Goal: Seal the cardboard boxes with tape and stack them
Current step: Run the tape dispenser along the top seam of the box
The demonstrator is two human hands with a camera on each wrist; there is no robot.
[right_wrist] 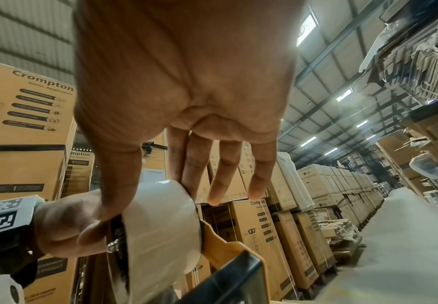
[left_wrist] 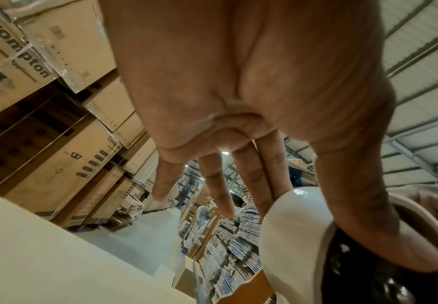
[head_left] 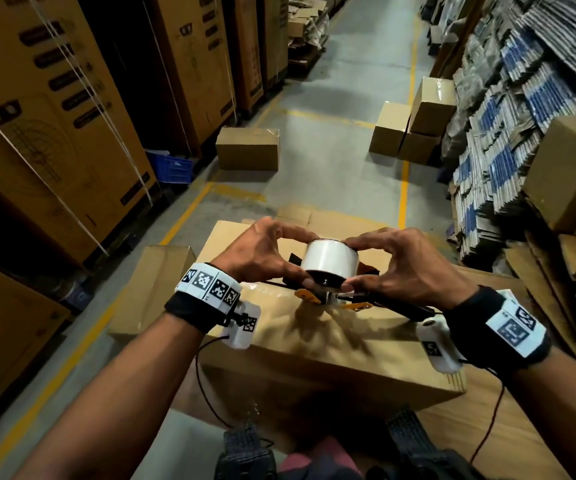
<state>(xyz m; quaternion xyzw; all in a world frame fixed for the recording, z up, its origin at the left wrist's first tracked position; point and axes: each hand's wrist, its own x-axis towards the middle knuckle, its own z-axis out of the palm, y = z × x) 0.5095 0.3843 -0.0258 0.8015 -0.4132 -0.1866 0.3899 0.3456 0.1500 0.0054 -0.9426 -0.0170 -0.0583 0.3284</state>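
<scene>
Warehouse aisle fills the head view: tall printed cartons (head_left: 54, 109) along the left edge, bundled flat cardboard (head_left: 521, 109) stacked at the right, grey floor with yellow lines between. At lower centre sits the box (head_left: 314, 344) I am working on, flaps down, with a glossy strip along its top near my hands that looks like tape, though I cannot tell how far it runs. My left hand (head_left: 262, 254) and right hand (head_left: 407, 268) meet just above that box, each pinching the white tape roll (head_left: 329, 259) between thumb and forefinger, the roll seated on an orange and black dispenser (head_left: 331, 296) resting on the box top. Three closed boxes (head_left: 414, 123) stand together at upper right and one more (head_left: 247, 148) alone at upper centre, so I judge some boxes are done and this one is mid-seal, not yet stacked. From the left wrist view, my thumb lies over the roll's (left_wrist: 296, 236) edge at lower right, the forefinger behind it, the other fingers (left_wrist: 219, 185) straight and free. From the right wrist view, my thumb and forefinger clasp the roll (right_wrist: 161, 226) at lower centre, the three remaining fingers (right_wrist: 228, 170) spread loose, the dispenser's (right_wrist: 228, 265) frame under it; my left hand (right_wrist: 62, 226) holds the roll's far end at lower left.
</scene>
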